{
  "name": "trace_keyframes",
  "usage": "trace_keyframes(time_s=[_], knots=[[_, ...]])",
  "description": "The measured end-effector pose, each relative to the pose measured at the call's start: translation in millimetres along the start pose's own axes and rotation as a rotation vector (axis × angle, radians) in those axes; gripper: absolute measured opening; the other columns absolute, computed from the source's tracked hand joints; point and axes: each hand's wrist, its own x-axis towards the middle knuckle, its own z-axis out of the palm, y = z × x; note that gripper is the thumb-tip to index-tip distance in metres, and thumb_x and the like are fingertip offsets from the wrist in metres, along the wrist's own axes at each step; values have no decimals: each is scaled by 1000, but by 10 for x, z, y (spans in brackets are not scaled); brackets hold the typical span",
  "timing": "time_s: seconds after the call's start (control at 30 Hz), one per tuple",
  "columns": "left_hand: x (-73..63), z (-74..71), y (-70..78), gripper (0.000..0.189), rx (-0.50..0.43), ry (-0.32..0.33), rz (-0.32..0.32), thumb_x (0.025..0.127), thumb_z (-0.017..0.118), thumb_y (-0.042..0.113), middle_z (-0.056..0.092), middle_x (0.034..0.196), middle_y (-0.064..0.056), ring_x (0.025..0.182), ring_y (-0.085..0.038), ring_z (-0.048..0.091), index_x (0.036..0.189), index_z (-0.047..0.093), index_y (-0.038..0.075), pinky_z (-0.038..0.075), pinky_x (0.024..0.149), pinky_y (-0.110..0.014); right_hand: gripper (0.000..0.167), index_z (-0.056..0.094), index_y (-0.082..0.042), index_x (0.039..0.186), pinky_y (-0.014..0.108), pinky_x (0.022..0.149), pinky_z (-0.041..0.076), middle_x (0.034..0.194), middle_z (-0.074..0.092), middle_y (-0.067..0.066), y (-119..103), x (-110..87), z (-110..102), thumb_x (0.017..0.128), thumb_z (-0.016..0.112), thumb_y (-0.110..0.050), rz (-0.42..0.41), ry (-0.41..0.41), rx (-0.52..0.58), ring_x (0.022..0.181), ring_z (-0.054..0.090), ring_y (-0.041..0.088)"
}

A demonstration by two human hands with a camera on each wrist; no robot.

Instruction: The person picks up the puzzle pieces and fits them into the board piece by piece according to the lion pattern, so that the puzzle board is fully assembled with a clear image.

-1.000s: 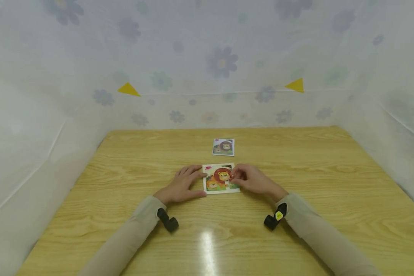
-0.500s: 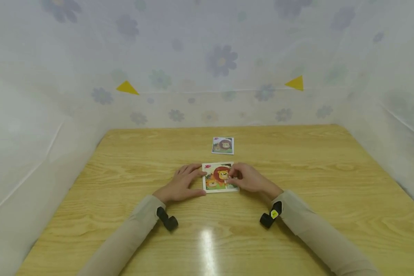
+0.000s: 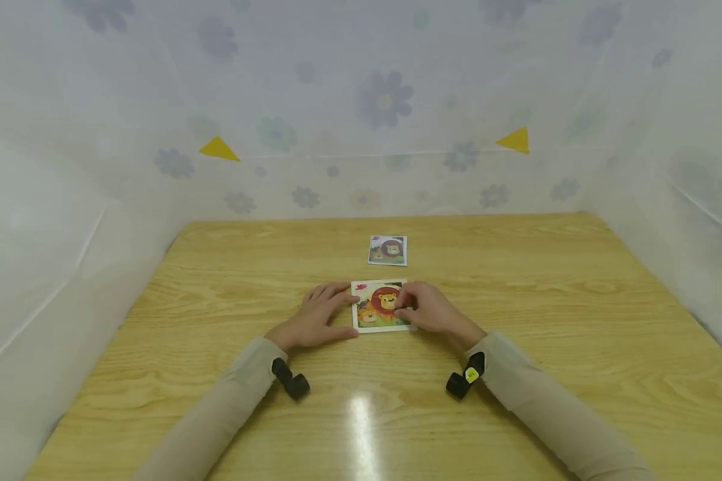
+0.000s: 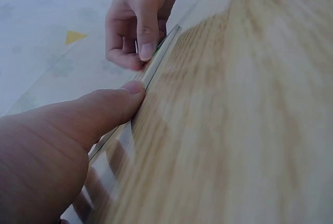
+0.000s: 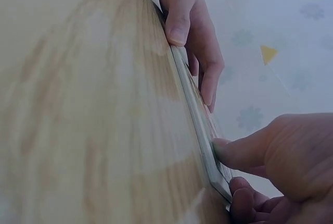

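A square lion jigsaw puzzle [image 3: 373, 308] in a white frame lies flat on the wooden table. My left hand [image 3: 320, 316] rests at its left side, fingers spread, with the thumb and a fingertip touching the frame. My right hand [image 3: 432, 308] is over the right part of the puzzle, thumb and forefinger together on what looks like a small puzzle piece, mostly hidden by the fingers. In the right wrist view the right thumb [image 5: 234, 152] lies low against the puzzle's face, and other fingers curl near the board's corner.
A smaller card [image 3: 388, 250] with the same lion picture lies behind the puzzle. Around the wooden table [image 3: 517, 267] hangs a pale flowered curtain [image 3: 337, 100], bearing yellow triangles. A camera is strapped to each wrist.
My right hand has shifted slightly left over the puzzle. The pale gap visible earlier at the puzzle's lower right no longer shows. My left hand stays at the frame.
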Motion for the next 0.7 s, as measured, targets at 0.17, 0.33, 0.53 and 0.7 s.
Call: trace_keyframes(time_s=[0.17, 0.33, 0.53, 0.7], knots=[[9, -8, 5, 64, -8, -1, -7, 88, 65, 50, 25, 157, -10, 143, -35, 20, 142, 47, 20, 14, 112, -58, 7, 65, -9, 84, 24, 61, 38, 74, 57, 2, -11, -9, -1, 86, 71, -6, 12, 6, 40, 64, 46, 10], [9, -4, -6, 64, -3, 3, -14, 88, 65, 50, 25, 157, -10, 143, -35, 20, 142, 47, 20, 15, 113, -57, 1, 70, -9, 88, 22, 58, 39, 74, 58, 0, 81, -5, 3, 88, 70, -10, -39, -8, 65, 62, 47, 8], [-26, 22, -14, 69, -4, 10, -8, 87, 65, 51, 27, 156, -10, 142, -36, 22, 144, 44, 18, 15, 112, -59, 9, 70, -12, 98, 22, 56, 40, 76, 60, -3, 225, -27, 7, 92, 64, -10, -80, -39, 100, 59, 46, 6], [-41, 25, -26, 85, -105, -13, -73, 88, 64, 51, 24, 158, -10, 145, -34, 19, 154, 24, 14, 15, 116, -54, 12, 65, -8, 106, 23, 58, 44, 83, 61, 4, 253, -64, -50, 96, 59, -11, -50, -58, 193, 66, 51, 10]])
